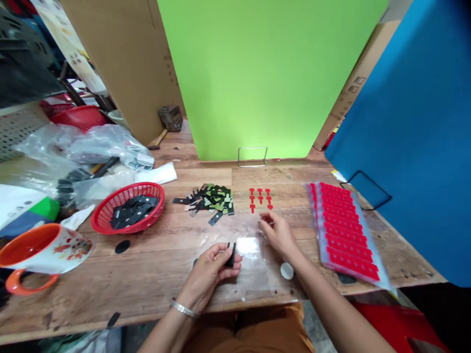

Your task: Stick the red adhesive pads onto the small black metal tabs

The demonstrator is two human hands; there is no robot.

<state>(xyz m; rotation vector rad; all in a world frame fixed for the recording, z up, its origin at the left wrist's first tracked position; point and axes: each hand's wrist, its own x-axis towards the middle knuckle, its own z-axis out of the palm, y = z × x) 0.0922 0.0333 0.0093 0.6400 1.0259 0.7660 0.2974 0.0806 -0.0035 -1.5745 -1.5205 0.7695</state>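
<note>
Nearest the body, the left hand (215,264) has its thumb and fingers closed on a flat, narrow black strip (230,259), held on edge above a glossy clear plastic sheet (253,284), a grip that probably leaves much of the strip exposed. A round whitish disc (287,270) lies by the right forearm. A little farther off, the right hand (278,235) hovers with thumb and forefinger curled towards each other; whether anything sits between them I cannot tell. Just beyond its fingertips, small red T-shaped pieces (260,199) stand in neat rows, likely spaced so each can be picked up singly. To their left, black and olive-green flat pieces (215,198) lie in a loose heap, while a round red plastic basket (132,229) keeps more black strips together. On the right, clear-sleeved sheets of red pieces (344,225) lie stacked, seemingly within easy reach. Farthest, an upright lime-green board (272,83) stands behind a thin wire stand (252,165), perhaps screening the work area.
</note>
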